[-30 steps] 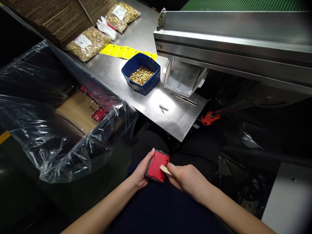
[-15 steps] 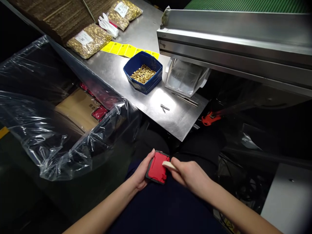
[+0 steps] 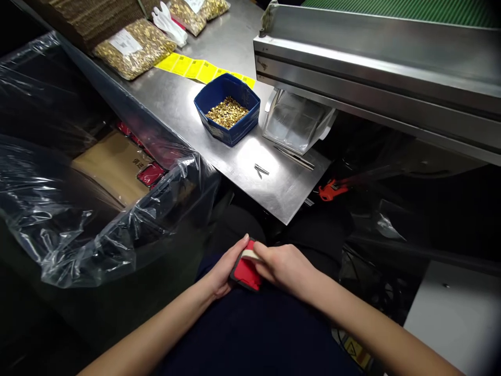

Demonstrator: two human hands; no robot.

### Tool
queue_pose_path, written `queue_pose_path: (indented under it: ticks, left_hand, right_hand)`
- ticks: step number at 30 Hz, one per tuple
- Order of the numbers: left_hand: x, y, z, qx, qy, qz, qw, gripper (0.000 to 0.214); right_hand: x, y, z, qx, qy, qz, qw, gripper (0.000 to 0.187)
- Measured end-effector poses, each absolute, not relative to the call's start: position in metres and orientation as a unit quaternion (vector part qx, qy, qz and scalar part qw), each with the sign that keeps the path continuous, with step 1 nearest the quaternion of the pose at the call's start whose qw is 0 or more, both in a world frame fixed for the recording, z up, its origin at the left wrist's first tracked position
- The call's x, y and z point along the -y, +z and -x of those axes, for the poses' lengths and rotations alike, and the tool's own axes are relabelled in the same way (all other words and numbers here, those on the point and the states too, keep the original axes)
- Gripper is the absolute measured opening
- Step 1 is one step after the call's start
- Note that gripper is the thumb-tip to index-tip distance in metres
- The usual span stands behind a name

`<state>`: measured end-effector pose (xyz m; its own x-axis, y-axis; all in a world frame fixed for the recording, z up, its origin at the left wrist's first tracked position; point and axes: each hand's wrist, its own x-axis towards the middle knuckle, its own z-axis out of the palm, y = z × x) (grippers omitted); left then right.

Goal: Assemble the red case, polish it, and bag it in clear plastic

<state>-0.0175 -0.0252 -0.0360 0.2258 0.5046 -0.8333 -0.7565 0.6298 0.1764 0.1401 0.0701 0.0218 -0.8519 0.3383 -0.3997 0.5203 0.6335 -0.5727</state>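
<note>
My left hand (image 3: 223, 272) is wrapped around the left side of a flat red-and-black case (image 3: 246, 275), held tilted just in front of my body. My right hand (image 3: 287, 265) pinches a thin cream-coloured strip (image 3: 250, 255) that lies against the upper part of the red face. The fingers of my right hand cover the right side of the case. Beyond the hands, on the metal table (image 3: 279, 196), lies a small metal tool (image 3: 261, 171). Behind it stands a blue bin (image 3: 230, 137) holding many small gold-coloured pieces.
A plastic-lined box (image 3: 113, 240) with cardboard and red cases inside stands at left. Bags of gold pieces (image 3: 135, 49), white gloves (image 3: 168, 23) and yellow labels (image 3: 193, 69) lie farther back. A conveyor's metal frame (image 3: 352, 78) overhangs at right, beside a clear tray (image 3: 295, 122).
My right hand and the strip have moved left across the case toward its upper left edge. The case is now tilted more and more covered by my fingers. The view has shifted slightly.
</note>
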Motion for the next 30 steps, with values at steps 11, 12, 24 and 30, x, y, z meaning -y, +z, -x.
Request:
queue_pose_path:
  ticks: [11,12,24,30]
  left_hand:
    - [0.024,-0.032,0.022,-0.489,0.426,0.141,0.748,0.048]
    - [0.024,-0.032,0.021,-0.491,0.426,0.140,0.747,0.048]
    - [0.020,-0.032,0.021,-0.476,0.419,0.162,0.756,0.049]
    - [0.019,-0.035,0.022,-0.477,0.416,0.160,0.757,0.049]
  right_hand:
    - [-0.061,0.022,-0.163,-0.854,-0.407,-0.307,0.104,0.023]
    - [-0.061,0.021,-0.163,-0.851,-0.414,-0.305,0.103,0.020]
    - [-0.062,0.015,-0.166,-0.850,-0.430,-0.289,0.092,0.017]
    - [-0.063,0.012,-0.166,-0.848,-0.430,-0.300,0.081,0.019]
